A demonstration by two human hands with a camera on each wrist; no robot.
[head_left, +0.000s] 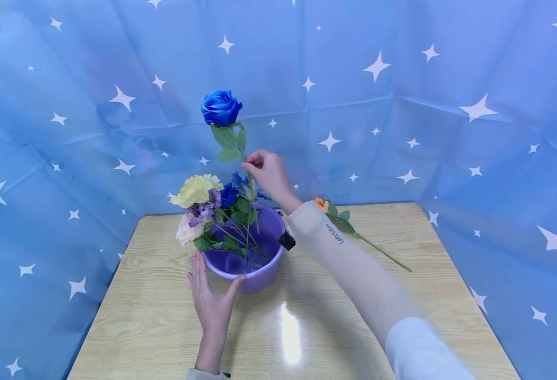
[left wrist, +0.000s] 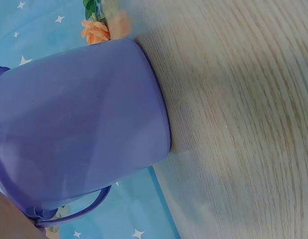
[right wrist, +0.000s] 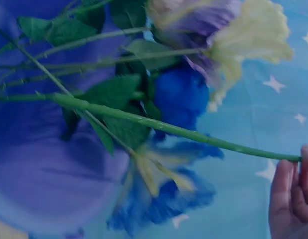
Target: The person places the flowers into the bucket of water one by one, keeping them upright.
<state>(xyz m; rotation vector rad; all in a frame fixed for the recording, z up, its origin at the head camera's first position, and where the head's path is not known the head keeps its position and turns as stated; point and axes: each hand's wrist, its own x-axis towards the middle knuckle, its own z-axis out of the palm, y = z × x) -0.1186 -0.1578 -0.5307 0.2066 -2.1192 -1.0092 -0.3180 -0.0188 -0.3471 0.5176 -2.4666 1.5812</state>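
Note:
My right hand (head_left: 270,173) pinches the green stem (right wrist: 164,127) of a blue rose (head_left: 221,108) high up, just under its leaves. The rose stands nearly upright, and its stem reaches down into a purple bucket (head_left: 259,277). Against the near left side of the bucket rests my left hand (head_left: 212,306), fingers straight and thumb spread along the rim. Other flowers lean left in the bucket: a pale yellow one (head_left: 197,190), a purple one (head_left: 203,212), a pinkish-white one (head_left: 186,230), and blue ones (head_left: 228,195). In the left wrist view, a bucket handle (left wrist: 89,211) hangs down.
An orange rose (head_left: 321,205) with a long stem (head_left: 385,254) lies on the wooden table (head_left: 141,306), right of the bucket and partly behind my right sleeve. Blue cloth with white stars (head_left: 430,132) hangs close around the table's back and sides.

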